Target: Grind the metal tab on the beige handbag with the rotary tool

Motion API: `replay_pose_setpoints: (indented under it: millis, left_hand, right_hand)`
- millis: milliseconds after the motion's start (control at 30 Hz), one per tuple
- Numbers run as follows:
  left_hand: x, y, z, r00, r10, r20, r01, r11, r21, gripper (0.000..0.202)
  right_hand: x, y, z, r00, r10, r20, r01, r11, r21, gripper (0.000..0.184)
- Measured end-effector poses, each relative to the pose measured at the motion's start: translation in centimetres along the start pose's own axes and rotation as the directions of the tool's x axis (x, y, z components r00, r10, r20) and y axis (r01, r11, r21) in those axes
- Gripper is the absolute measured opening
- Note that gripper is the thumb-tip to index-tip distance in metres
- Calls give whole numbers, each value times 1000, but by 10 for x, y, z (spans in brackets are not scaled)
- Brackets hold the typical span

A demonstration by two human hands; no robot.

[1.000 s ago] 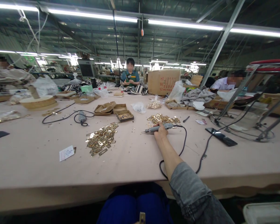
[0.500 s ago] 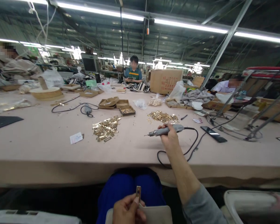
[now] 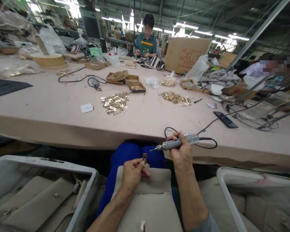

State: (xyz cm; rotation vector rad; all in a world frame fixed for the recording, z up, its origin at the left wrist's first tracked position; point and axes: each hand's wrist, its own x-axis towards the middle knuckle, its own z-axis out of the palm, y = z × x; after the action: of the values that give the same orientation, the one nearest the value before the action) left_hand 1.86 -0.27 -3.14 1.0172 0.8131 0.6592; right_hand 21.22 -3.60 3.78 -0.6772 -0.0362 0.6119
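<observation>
My left hand (image 3: pixel 134 172) is closed, pinching a small rectangular metal plate (image 3: pixel 145 157) at the top edge of a beige bag (image 3: pixel 153 211). The bag lies on my lap over blue cloth, its flap towards the table. My right hand (image 3: pixel 181 149) is wrapped around a grey electric screwdriver (image 3: pixel 170 144), whose thin bit points left and stays apart from the plate. A black cord runs from the tool's back end. On the table lie a pile of gold metal plates (image 3: pixel 114 103) and a second pile of gold pieces (image 3: pixel 174 97).
Bins of beige bags stand at my left (image 3: pixel 95 174) and right (image 3: pixel 222 183). The table holds a phone (image 3: pixel 225 120), a white card (image 3: pixel 86 108), a small parts box (image 3: pixel 137 87) and another corded tool (image 3: pixel 94 82). Across it sits a person (image 3: pixel 146 42) near a large carton (image 3: pixel 186 54).
My view has tilted down, showing more of the bag and both bins. My right hand has brought the electric screwdriver from above the table towards my lap, closer to the plate.
</observation>
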Motion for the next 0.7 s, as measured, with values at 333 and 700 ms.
replay_pose_setpoints:
  millis: [333, 700]
  left_hand:
    - [0, 0, -1, 1000, -15, 10, 15, 1000, -7, 31]
    - [3, 0, -3, 998, -64, 6, 64, 998, -17, 35]
  right_hand:
    - [-14, 19, -19, 999, 32, 35, -32, 999, 2, 28]
    - [-25, 33, -26, 996, 12, 85, -9, 1000, -30, 35]
